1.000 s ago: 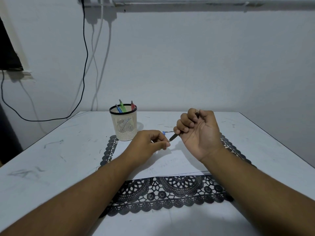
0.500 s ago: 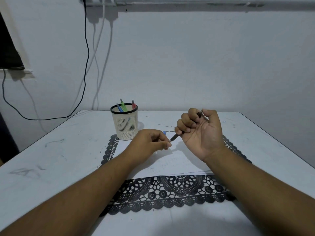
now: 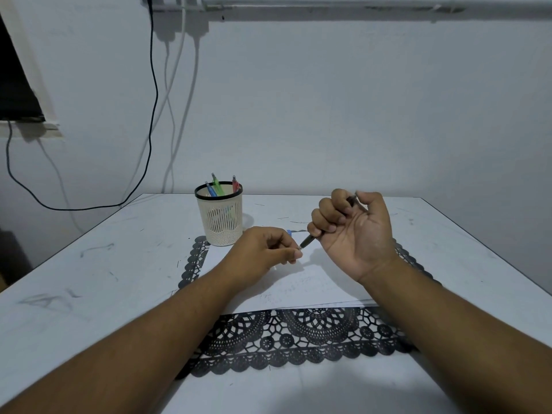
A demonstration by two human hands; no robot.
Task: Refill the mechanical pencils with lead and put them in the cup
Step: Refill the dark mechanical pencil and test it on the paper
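Three pencils (image 3: 215, 186) already stand in the cup (image 3: 220, 218), beyond your left hand (image 3: 263, 252). One dark pencil (image 3: 307, 241) is left: your right hand (image 3: 352, 231) grips its barrel in curled fingers, tip slanting down toward your left. Your left fingertips pinch together at that tip; any lead there is too fine to see. Judged: loading underway, cup drop pending.

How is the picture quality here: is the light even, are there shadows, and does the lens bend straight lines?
Head view: the light is dim and bluish, without glare; soft shadows fall beside the cup and under the right hand; the wide lens bows the pipe along the top; the pencil tip is small and slightly soft.
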